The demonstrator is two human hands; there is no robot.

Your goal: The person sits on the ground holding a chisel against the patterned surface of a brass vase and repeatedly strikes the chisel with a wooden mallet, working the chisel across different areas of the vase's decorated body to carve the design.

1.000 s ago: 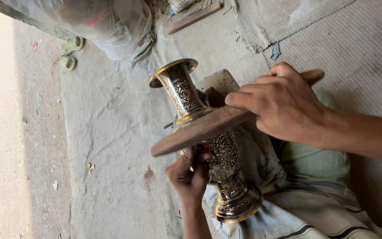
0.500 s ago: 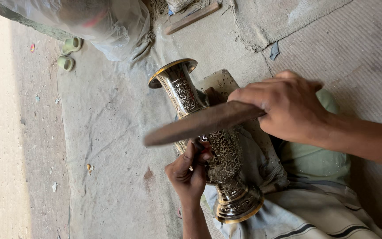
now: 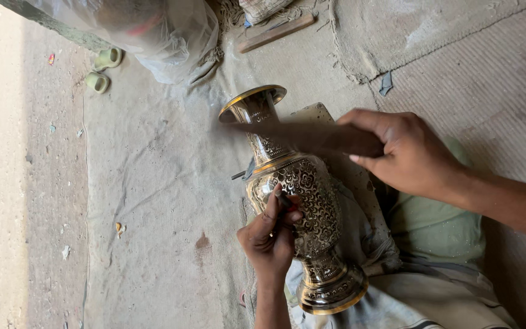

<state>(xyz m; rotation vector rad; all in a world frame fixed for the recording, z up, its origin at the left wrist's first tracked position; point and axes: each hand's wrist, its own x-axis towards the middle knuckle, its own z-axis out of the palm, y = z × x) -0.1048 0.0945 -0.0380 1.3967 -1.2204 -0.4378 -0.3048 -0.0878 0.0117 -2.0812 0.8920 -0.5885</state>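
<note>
Head view: a brass vase (image 3: 296, 201) with dense engraved patterning lies tilted on a cloth-covered lap, its long axis running from the flared mouth at the far left to the ringed foot at the near right. The mouth points up and away toward a clear plastic bag (image 3: 153, 33); the foot sits near the bottom edge of the frame.

The left hand (image 3: 270, 234) comes up from the near side and rests against the vase's belly, its fingers (image 3: 275, 204) pinched shut on a small dark tool (image 3: 286, 202) whose tip touches the metal.

The right hand (image 3: 406, 152) enters from the right, fingers curled closed around one end of a flat wooden stick (image 3: 312, 137). The stick is motion-blurred and lies crosswise over the vase's neck, pointing left.

A dusty grey cloth (image 3: 153, 201) covers the floor. 2 pale green sandals (image 3: 103, 70) lie far left, and a wooden block (image 3: 275, 33) lies beyond the vase.
</note>
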